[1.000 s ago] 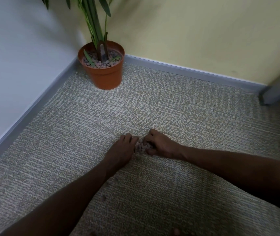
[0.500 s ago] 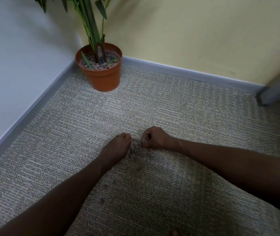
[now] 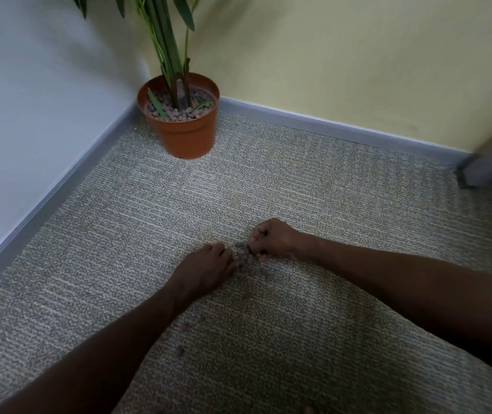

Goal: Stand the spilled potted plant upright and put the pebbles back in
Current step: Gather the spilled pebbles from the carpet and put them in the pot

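An orange pot (image 3: 185,135) with a tall green plant (image 3: 165,46) stands upright in the room's corner, its top filled with brown pebbles (image 3: 176,113). On the carpet in front of me lies a small heap of spilled pebbles (image 3: 243,254). My left hand (image 3: 201,271) rests flat against the heap's left side, fingers together. My right hand (image 3: 274,240) is curled into a fist at the heap's right side, fingers closed over some pebbles. A few stray pebbles (image 3: 182,339) lie by my left forearm.
Grey skirting (image 3: 328,124) runs along both walls behind the pot. A grey furniture leg (image 3: 490,165) stands on the carpet at the far right. The grey-beige carpet (image 3: 119,219) stretches between the heap and the pot.
Both hands have pressed closer around the pebble heap. My right hand has stayed curled into a fist, with its fingers closed over pebbles. The view has shifted slightly.
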Available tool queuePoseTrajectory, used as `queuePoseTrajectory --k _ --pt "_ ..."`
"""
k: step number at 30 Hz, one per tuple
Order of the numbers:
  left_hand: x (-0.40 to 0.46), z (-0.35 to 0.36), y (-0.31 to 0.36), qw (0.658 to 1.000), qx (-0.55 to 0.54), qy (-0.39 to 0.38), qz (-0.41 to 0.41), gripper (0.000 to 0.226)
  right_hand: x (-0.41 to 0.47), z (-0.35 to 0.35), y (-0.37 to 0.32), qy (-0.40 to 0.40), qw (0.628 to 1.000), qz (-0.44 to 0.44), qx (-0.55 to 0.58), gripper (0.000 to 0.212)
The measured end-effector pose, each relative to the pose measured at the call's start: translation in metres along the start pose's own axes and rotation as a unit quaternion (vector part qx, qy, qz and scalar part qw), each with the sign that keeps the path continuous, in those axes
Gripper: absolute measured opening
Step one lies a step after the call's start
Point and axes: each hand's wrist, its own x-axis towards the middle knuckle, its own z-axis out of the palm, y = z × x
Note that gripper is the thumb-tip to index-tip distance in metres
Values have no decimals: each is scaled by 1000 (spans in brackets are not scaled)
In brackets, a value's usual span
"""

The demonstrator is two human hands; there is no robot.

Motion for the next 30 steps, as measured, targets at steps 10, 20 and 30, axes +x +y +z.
queuePoseTrajectory --k 10,20,30 --pt "9 -9 -12 958 -251 12 -136 44 4 8 -20 -64 959 112 253 11" --pt "39 -50 1 421 -751 127 -493 33 25 42 -35 -100 866 115 477 22" --pt "49 -55 -5 245 -830 190 -463 34 55 76 -42 74 854 131 498 28"
